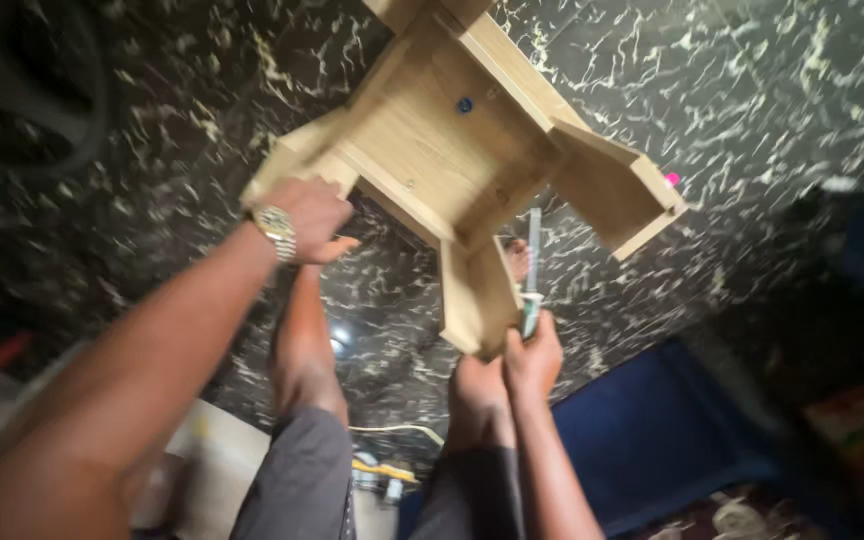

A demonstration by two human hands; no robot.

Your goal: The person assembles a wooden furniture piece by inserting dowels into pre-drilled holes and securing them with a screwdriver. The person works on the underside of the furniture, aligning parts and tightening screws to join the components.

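An upturned light wooden stool or small table (452, 140) lies on the dark marbled floor, its legs pointing toward me. My left hand (307, 215), with a metal wristwatch, grips the end of one leg at the left. My right hand (532, 355) holds a screwdriver (532, 265) with a pale handle, its shaft pointing up beside the nearest leg. My two bare legs stretch under the piece, one foot just visible between the legs.
A blue mat or cushion (652, 430) lies on the floor at the lower right. A dark round object (22, 90) sits at the upper left. A small pink item (671, 179) lies by the right leg. Clutter shows at the bottom.
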